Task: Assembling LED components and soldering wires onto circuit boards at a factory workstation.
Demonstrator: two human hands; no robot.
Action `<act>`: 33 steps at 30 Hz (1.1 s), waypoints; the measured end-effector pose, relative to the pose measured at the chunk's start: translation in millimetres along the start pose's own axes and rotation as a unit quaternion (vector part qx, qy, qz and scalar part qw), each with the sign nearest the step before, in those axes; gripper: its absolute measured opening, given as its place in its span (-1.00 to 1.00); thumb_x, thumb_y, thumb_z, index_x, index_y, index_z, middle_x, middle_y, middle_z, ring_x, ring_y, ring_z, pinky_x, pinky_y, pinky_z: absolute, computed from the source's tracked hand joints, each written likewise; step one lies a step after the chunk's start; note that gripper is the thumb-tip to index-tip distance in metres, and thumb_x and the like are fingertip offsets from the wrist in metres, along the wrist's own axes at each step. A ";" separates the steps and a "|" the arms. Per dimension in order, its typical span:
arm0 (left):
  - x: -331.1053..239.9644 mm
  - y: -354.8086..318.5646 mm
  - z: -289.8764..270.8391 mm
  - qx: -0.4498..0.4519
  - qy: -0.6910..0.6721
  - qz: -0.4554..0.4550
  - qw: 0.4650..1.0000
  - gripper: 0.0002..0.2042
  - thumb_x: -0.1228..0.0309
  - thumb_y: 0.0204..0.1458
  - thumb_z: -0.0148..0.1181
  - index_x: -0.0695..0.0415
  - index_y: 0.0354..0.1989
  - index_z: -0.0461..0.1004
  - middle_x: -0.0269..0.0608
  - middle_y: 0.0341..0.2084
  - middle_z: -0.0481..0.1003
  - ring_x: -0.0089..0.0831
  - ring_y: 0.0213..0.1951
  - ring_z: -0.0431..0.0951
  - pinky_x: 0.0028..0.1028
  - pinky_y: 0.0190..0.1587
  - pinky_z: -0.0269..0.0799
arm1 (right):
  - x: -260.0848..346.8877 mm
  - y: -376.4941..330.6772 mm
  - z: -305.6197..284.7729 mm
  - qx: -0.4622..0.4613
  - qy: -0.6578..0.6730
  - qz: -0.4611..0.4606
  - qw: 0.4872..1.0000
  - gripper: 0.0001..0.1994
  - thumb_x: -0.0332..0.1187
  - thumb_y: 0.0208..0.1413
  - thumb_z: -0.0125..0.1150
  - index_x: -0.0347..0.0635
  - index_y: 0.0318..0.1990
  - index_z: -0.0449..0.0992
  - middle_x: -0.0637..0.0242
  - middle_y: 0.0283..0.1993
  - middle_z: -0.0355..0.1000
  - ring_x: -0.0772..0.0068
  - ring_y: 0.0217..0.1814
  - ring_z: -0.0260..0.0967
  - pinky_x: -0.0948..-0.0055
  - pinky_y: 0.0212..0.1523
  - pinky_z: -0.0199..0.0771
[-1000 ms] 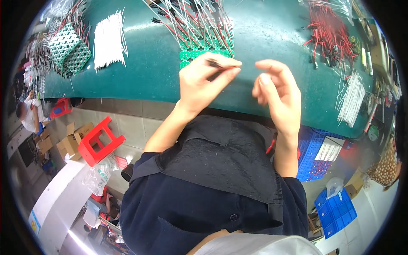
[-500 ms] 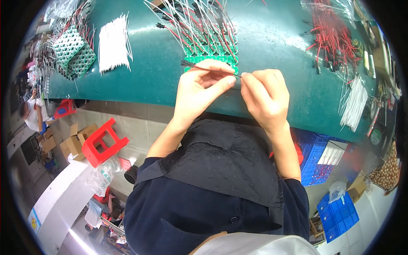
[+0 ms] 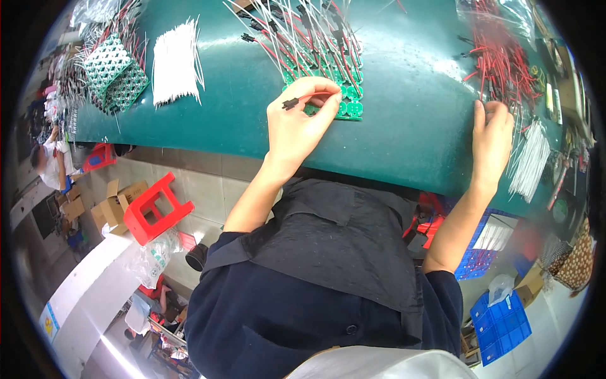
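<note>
Hands [image 3: 297, 123] apart, left apparently pinching.

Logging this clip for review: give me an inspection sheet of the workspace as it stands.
Surface: dark green bench mat.
Job's things: red wire with black plug; green circuit board panel bristling with wires.
Clutter: bundle of white wires; stacked green boards.
Grippers: left hand pinches the plug wire; right hand reaches the pile of red wires.
Cables: nothing seen beyond the loose wires.
Surroundings: red plastic stool; blue crates.
</note>
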State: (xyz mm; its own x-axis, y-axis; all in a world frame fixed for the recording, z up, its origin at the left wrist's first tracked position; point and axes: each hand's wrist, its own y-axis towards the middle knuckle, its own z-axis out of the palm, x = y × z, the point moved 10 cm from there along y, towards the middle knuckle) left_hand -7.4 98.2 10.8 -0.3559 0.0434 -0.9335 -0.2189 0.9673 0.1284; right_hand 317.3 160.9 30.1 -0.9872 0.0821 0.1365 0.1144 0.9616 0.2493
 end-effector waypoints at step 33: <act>-48.8 -12.5 4.5 0.017 0.112 0.243 0.963 -0.75 0.58 -0.22 0.44 0.15 -0.42 0.46 -0.34 -0.45 0.45 -0.53 -0.48 0.38 -0.56 -0.47 0.32 | 110.3 -94.7 0.0 0.316 0.611 0.030 0.726 -0.85 -0.52 0.05 0.22 -0.23 -0.52 0.39 0.58 -0.58 0.23 0.83 -0.56 0.04 0.70 -0.56 0.02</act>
State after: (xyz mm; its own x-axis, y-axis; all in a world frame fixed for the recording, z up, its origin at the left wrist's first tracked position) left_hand 16.8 85.1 53.3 -0.5970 0.4425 -0.6692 0.0514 0.8535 0.5185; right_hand 197.5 78.8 21.5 -0.1036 0.2066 0.9729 -0.3008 0.9259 -0.2286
